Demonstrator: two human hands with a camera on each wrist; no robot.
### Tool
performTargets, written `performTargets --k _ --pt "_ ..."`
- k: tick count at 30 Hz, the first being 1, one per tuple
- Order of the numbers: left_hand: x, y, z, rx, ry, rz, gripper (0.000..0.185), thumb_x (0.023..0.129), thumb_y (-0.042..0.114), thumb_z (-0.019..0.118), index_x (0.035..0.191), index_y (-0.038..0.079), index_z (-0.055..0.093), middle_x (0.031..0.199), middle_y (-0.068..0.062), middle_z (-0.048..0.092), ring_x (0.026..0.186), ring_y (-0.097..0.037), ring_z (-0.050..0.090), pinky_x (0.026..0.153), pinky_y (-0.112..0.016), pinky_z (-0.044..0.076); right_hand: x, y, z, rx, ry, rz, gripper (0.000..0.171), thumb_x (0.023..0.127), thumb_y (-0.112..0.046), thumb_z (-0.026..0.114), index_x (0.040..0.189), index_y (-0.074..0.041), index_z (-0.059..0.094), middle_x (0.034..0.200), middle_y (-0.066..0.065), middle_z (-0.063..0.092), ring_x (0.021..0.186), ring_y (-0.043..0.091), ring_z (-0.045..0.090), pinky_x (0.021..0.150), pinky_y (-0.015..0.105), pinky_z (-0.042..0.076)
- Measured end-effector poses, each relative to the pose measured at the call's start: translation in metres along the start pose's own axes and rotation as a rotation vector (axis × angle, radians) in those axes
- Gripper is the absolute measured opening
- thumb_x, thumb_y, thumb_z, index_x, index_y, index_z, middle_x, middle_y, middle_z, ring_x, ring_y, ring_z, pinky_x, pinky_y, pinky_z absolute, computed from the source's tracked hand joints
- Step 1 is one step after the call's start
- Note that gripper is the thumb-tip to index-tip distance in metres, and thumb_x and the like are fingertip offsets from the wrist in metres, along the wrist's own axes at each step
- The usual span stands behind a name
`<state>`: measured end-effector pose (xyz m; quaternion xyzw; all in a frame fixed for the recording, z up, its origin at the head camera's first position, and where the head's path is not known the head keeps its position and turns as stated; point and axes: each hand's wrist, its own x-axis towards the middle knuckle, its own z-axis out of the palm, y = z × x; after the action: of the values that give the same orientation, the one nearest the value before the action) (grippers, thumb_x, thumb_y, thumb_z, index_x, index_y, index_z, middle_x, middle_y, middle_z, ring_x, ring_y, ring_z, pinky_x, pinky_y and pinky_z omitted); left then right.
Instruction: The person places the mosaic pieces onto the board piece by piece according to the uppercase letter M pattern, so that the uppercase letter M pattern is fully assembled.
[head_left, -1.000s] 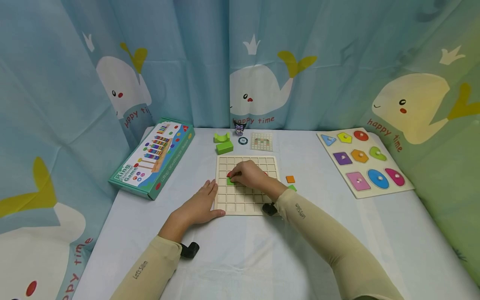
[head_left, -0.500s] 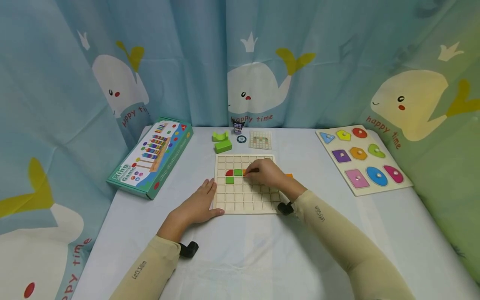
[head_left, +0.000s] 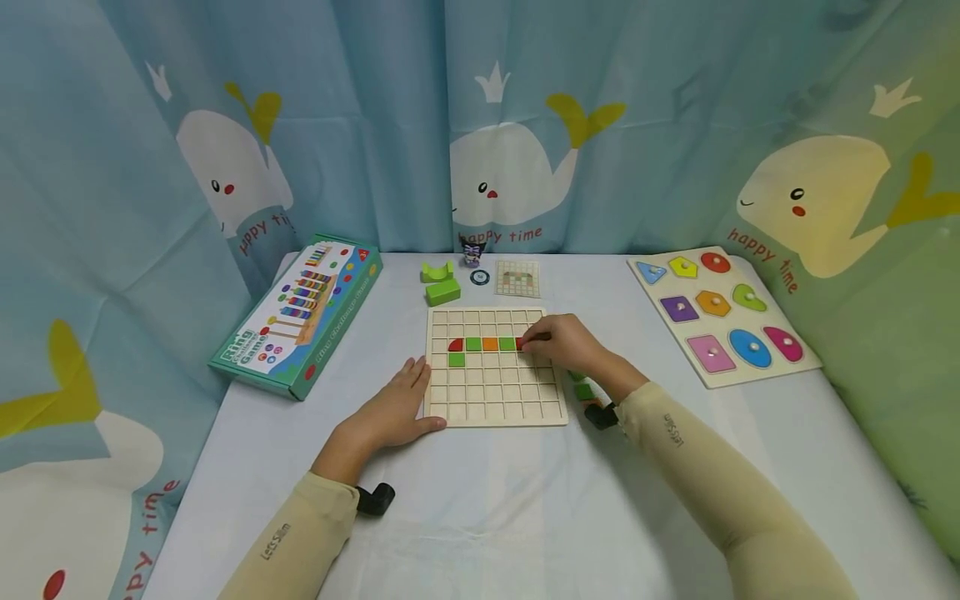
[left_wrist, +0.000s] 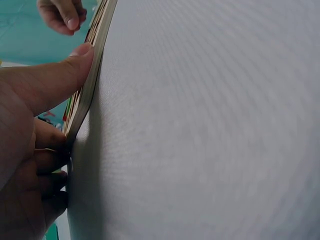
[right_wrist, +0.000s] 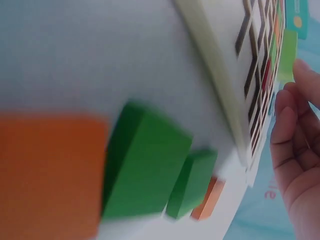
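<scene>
A boxed ring game (head_left: 300, 312) lies at the far left of the white worktop (head_left: 480, 508). The left hand (head_left: 390, 410) lies flat beside the wooden grid board (head_left: 491, 398), fingers straight along its left edge and the thumb pressed to the near corner; its grip is open and holds nothing. The board sits mid-worktop, pale wood ruled into square cells. Its second row holds a red quarter-round piece (head_left: 455, 344), a green tile (head_left: 473, 343), an orange tile (head_left: 490, 343) and another green tile (head_left: 506, 343), with one more green tile (head_left: 457, 360) under the red piece. Behind the board lie two green blocks (head_left: 442, 283) and a small pattern card (head_left: 518, 278). The right hand (head_left: 572, 343) rests over the board's right side, fingertips pinching a red tile (head_left: 521, 343) at the row's end. Loose green and orange pieces (right_wrist: 150, 175) lie just off the board's right edge, partly hidden by the right wrist. A shape puzzle board (head_left: 723, 312) lies at far right.
</scene>
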<state>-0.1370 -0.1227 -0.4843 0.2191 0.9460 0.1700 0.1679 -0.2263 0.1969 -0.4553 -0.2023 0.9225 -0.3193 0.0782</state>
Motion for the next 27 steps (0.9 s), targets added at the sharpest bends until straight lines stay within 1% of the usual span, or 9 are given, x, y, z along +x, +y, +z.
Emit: performTargets --k 6,10,13,17,22,27 --pt "0.0 0.001 -0.001 0.005 -0.003 -0.004 0.098 0.095 0.053 0.064 0.158 -0.005 0.016 0.167 -0.017 0.009 0.154 -0.032 0.004 0.121 -0.044 0.018 -0.01 0.014 -0.011 0.011 0.014 0.054 0.011 0.092 -0.017 0.076 0.099 -0.009 0.079 0.099 0.003 0.073 0.085 0.018 0.063 0.074 0.035 0.053" --pt "-0.002 0.002 -0.002 -0.001 -0.002 -0.007 0.098 0.095 0.053 0.064 0.158 -0.004 0.016 0.167 -0.017 0.009 0.154 -0.032 0.005 0.121 -0.044 0.018 -0.016 0.022 -0.018 0.027 0.017 0.087 0.014 0.093 -0.015 0.074 0.103 -0.006 0.078 0.097 0.006 0.071 0.075 0.02 0.062 0.065 0.033 0.052" --pt "-0.002 0.002 -0.003 -0.007 -0.003 -0.004 0.098 0.095 0.052 0.065 0.158 -0.005 0.016 0.167 -0.017 0.009 0.154 -0.032 0.005 0.121 -0.045 0.018 -0.021 0.028 -0.022 0.036 0.02 0.121 0.015 0.093 -0.015 0.075 0.103 -0.005 0.078 0.095 0.007 0.07 0.07 0.022 0.064 0.062 0.033 0.053" --pt "-0.003 0.003 -0.003 -0.008 -0.007 -0.004 0.098 0.095 0.052 0.065 0.158 -0.005 0.016 0.167 -0.018 0.009 0.154 -0.032 0.004 0.121 -0.044 0.017 -0.027 0.036 -0.025 0.007 0.049 0.14 0.015 0.092 -0.017 0.076 0.102 -0.006 0.079 0.095 0.007 0.07 0.076 0.021 0.065 0.066 0.035 0.053" --pt "-0.003 0.003 -0.003 -0.012 -0.009 -0.007 0.098 0.095 0.052 0.065 0.158 -0.005 0.016 0.167 -0.018 0.009 0.154 -0.032 0.003 0.122 -0.044 0.017 -0.034 0.048 -0.026 -0.045 0.091 0.12 0.016 0.091 -0.017 0.077 0.103 -0.005 0.079 0.098 0.007 0.071 0.085 0.022 0.06 0.073 0.037 0.049" --pt "-0.003 0.003 -0.003 -0.011 -0.01 -0.002 0.098 0.095 0.052 0.064 0.158 -0.005 0.015 0.167 -0.018 0.008 0.154 -0.032 0.003 0.122 -0.044 0.017 -0.04 0.058 -0.026 -0.047 0.101 0.133 0.019 0.089 -0.018 0.079 0.104 -0.006 0.078 0.098 0.007 0.07 0.083 0.022 0.06 0.073 0.038 0.049"
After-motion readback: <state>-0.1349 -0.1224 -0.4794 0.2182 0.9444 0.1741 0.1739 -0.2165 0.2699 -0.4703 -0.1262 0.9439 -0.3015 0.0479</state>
